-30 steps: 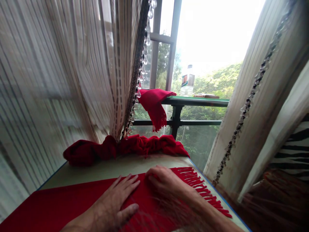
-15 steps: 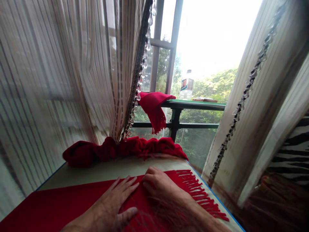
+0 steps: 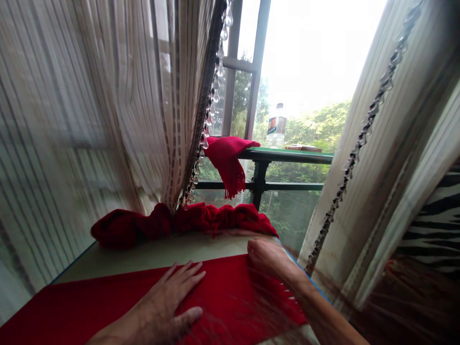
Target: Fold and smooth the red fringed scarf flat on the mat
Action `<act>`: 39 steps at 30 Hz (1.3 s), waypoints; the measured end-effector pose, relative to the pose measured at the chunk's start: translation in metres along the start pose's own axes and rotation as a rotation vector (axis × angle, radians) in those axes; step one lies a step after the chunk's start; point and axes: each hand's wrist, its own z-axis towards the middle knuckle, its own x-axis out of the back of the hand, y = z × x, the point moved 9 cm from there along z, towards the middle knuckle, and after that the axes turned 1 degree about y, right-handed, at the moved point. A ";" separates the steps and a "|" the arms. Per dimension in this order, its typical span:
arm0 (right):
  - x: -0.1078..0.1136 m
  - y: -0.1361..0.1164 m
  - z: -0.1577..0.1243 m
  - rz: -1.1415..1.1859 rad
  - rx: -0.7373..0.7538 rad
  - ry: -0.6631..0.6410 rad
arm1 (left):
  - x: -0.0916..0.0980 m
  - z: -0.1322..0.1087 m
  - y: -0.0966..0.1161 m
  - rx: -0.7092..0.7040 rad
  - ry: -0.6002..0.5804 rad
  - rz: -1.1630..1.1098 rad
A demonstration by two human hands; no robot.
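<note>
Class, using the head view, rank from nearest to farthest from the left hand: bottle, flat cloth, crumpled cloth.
1. Flat cloth: under the left hand.
2. Crumpled cloth: ahead, along the table's far edge.
3. Bottle: ahead-right, at the rail.

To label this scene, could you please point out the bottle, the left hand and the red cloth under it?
Bottle (image 3: pixel 276 126): head view, middle of its body.
Left hand (image 3: pixel 168 296): head view, its back.
Red cloth (image 3: pixel 226 290): head view, flat stretch beside that hand.

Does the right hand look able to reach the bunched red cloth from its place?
Probably yes: the right hand is near the bunched red cloth, with only pale tabletop visible between them.
</note>
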 end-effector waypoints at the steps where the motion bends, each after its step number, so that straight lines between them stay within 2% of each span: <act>1: 0.000 -0.009 0.000 0.007 0.023 0.010 | -0.002 0.000 -0.001 -0.001 -0.011 0.007; 7: -0.018 -0.097 -0.009 0.021 0.227 -0.004 | -0.007 0.001 -0.005 0.003 -0.039 0.008; 10: -0.026 -0.113 -0.011 -0.022 0.230 -0.024 | -0.004 0.001 -0.003 -0.019 -0.004 -0.012; 12: -0.025 -0.107 -0.009 -0.047 0.204 -0.034 | 0.001 0.000 -0.001 -0.020 0.018 -0.017; 14: -0.021 -0.092 -0.007 -0.069 0.164 -0.046 | 0.004 0.000 0.002 -0.008 0.012 -0.014; 20: -0.007 -0.010 -0.003 -0.126 -0.027 -0.094 | 0.015 -0.001 0.011 -0.023 0.029 0.015; 23: 0.002 0.014 -0.001 -0.131 -0.082 -0.072 | 0.013 -0.002 0.008 -0.049 0.049 0.014; 24: 0.004 0.014 0.000 -0.125 -0.077 -0.054 | 0.010 -0.001 0.005 -0.056 0.053 0.016; 26: 0.006 -0.003 0.001 -0.100 -0.023 -0.019 | 0.002 0.000 -0.002 -0.070 0.061 0.024; 28: -0.001 -0.039 -0.001 -0.068 0.082 -0.003 | -0.005 0.001 -0.009 -0.079 0.073 0.034; 31: -0.021 -0.097 -0.007 -0.052 0.230 -0.052 | -0.012 0.001 -0.017 -0.088 0.094 0.056; 33: -0.030 -0.120 -0.010 -0.053 0.280 -0.074 | -0.013 0.001 -0.018 -0.104 0.112 0.061; 34: -0.031 -0.122 -0.011 -0.057 0.278 -0.077 | -0.013 0.001 -0.017 -0.112 0.120 0.058; 36: -0.027 -0.111 -0.010 -0.070 0.237 -0.080 | -0.012 0.002 -0.016 -0.107 0.112 0.046; 39: -0.015 -0.063 -0.006 -0.089 0.125 -0.098 | -0.013 0.003 -0.015 -0.070 0.047 0.032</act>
